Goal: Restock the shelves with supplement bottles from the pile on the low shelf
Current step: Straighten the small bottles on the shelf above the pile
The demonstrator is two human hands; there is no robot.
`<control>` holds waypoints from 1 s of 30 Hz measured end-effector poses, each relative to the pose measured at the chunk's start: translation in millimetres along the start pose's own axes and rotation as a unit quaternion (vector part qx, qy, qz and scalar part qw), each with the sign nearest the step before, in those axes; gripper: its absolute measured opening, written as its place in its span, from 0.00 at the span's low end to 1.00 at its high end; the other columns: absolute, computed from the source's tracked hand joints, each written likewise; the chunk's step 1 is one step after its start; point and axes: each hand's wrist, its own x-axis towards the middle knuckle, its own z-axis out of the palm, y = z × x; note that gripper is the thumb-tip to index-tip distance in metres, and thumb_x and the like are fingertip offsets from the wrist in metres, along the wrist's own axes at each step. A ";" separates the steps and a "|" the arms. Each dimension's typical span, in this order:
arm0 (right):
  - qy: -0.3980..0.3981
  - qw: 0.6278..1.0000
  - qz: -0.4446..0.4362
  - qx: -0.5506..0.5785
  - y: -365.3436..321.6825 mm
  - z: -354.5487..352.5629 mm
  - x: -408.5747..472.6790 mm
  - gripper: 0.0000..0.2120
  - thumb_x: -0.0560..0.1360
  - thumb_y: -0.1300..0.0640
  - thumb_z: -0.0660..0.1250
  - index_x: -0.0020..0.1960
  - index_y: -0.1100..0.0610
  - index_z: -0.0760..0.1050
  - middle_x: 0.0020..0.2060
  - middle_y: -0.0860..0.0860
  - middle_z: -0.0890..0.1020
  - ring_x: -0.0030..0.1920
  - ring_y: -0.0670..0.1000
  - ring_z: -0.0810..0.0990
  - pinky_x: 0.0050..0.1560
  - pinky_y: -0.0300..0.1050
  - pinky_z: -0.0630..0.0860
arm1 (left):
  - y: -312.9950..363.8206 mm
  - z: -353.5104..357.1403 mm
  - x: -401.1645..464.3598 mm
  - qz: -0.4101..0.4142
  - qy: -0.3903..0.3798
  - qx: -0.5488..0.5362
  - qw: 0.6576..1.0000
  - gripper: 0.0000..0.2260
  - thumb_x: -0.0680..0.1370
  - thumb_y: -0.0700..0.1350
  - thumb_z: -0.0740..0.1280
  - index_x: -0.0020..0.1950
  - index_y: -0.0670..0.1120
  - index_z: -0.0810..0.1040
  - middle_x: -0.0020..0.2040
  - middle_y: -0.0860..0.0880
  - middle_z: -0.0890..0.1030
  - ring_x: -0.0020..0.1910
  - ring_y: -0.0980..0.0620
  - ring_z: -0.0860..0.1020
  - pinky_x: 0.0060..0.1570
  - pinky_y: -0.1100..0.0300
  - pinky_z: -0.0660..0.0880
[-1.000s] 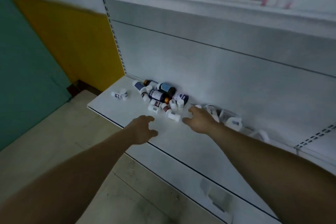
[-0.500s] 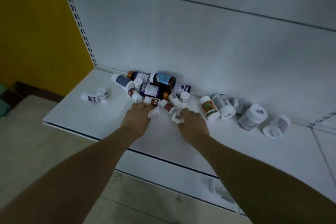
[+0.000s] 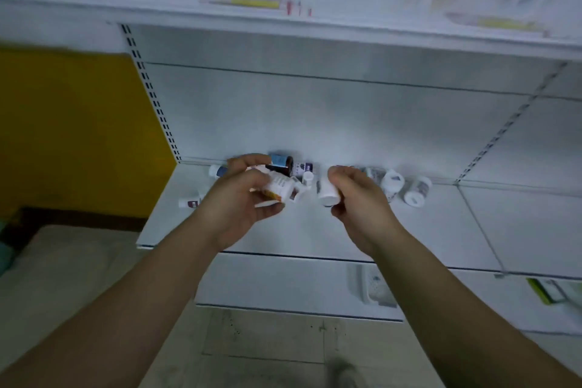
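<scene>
Both grips are closed on stock: our left hand (image 3: 242, 198) clutches a small bunch of white bottles (image 3: 278, 187), our right hand (image 3: 356, 195) wraps one white bottle (image 3: 328, 190), cap toward us. Both sit mid-frame, just above the pile (image 3: 293, 167) on the low shelf (image 3: 315, 230). To do this well, we should squeeze the left bundle firmly before rising, then carry both toward the upper shelf (image 3: 346, 31) across the top of the frame, setting each upright.
</scene>
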 end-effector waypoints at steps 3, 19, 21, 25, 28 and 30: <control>-0.050 0.988 0.011 0.144 -40.2 -0.5 -36.8 0.07 0.77 0.54 0.65 0.52 0.57 0.76 0.34 0.47 0.83 0.33 0.44 0.81 0.35 0.39 0.74 | 38.8 29.9 -33.5 0.032 -0.021 0.037 0.999 0.08 0.78 0.39 0.59 0.45 0.49 0.77 0.39 0.46 0.79 0.36 0.51 0.77 0.34 0.60 0.74; -0.086 0.954 -0.208 0.197 -213.2 -110.9 -129.1 0.15 0.78 0.60 0.53 0.51 0.54 0.78 0.35 0.56 0.78 0.31 0.50 0.72 0.33 0.42 0.63 | 122.0 216.9 -82.8 0.042 -0.201 0.055 0.977 0.16 0.79 0.50 0.49 0.55 0.42 0.71 0.44 0.38 0.74 0.39 0.41 0.77 0.33 0.58 0.77; -0.091 0.953 -0.231 0.173 -223.8 -132.4 -129.4 0.16 0.79 0.61 0.52 0.52 0.53 0.79 0.36 0.56 0.79 0.31 0.49 0.74 0.32 0.41 0.65 | 121.8 240.6 -79.5 0.050 -0.200 0.062 0.977 0.16 0.78 0.49 0.49 0.55 0.42 0.72 0.44 0.38 0.75 0.39 0.41 0.77 0.33 0.58 0.77; -0.073 0.961 -0.268 0.014 -236.3 -164.8 -118.6 0.14 0.79 0.60 0.56 0.52 0.46 0.78 0.38 0.49 0.80 0.35 0.48 0.74 0.34 0.41 0.66 | 113.5 277.9 -68.2 0.098 -0.154 0.134 0.974 0.10 0.76 0.35 0.54 0.53 0.43 0.72 0.46 0.40 0.78 0.41 0.42 0.78 0.32 0.59 0.78; -0.044 0.947 -0.306 -0.088 -248.2 -177.7 -96.2 0.11 0.78 0.58 0.62 0.56 0.47 0.76 0.33 0.42 0.77 0.33 0.45 0.73 0.38 0.41 0.72 | 115.7 290.9 -51.5 0.160 -0.070 0.280 0.944 0.13 0.75 0.33 0.61 0.54 0.48 0.72 0.54 0.40 0.76 0.46 0.44 0.78 0.39 0.59 0.80; -0.019 0.942 -0.315 -0.116 -258.5 -181.5 -74.2 0.11 0.77 0.57 0.65 0.59 0.48 0.74 0.40 0.44 0.76 0.35 0.45 0.76 0.44 0.42 0.76 | 123.1 292.5 -35.7 0.200 -0.020 0.371 0.907 0.13 0.74 0.34 0.66 0.52 0.51 0.73 0.53 0.44 0.76 0.46 0.47 0.79 0.46 0.55 0.81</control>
